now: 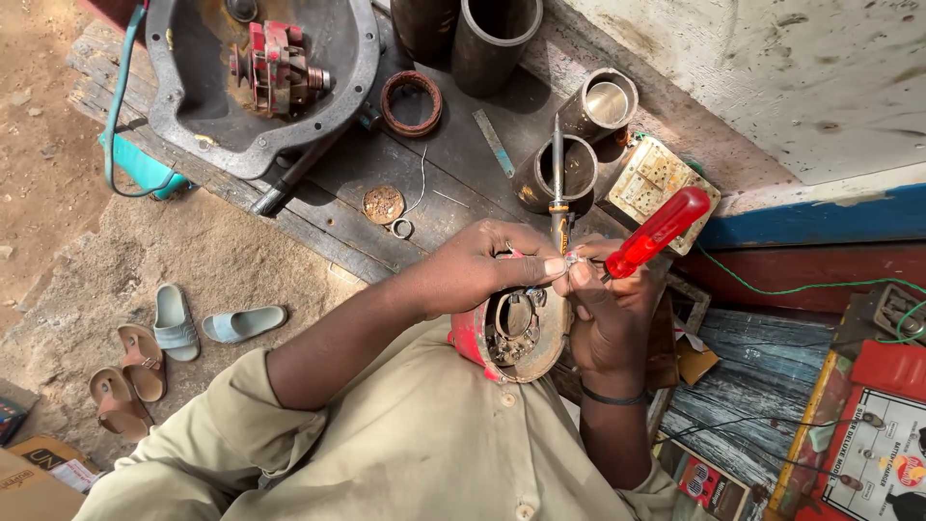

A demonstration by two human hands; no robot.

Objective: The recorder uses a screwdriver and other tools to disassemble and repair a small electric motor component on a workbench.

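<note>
Head view, workbench scene. Left hand (487, 265) — fingertips pinched on a small metal part (573, 258) just above the red round housing (509, 333), which sits against the person's chest. Right hand (610, 314) — fingers closed around a red-handled screwdriver (658, 232), its handle tilted up to the right and its tip at the same small part. Behind the hands: wooden bench (328, 207) with metal cylinders (579, 135), a rusty ring (412, 102), a grey pan (260, 82). Sandals (174, 338) on the dirt.

A khaki buttoned shirt (424, 453) with rolled sleeves, black wristband (610, 397)
</note>
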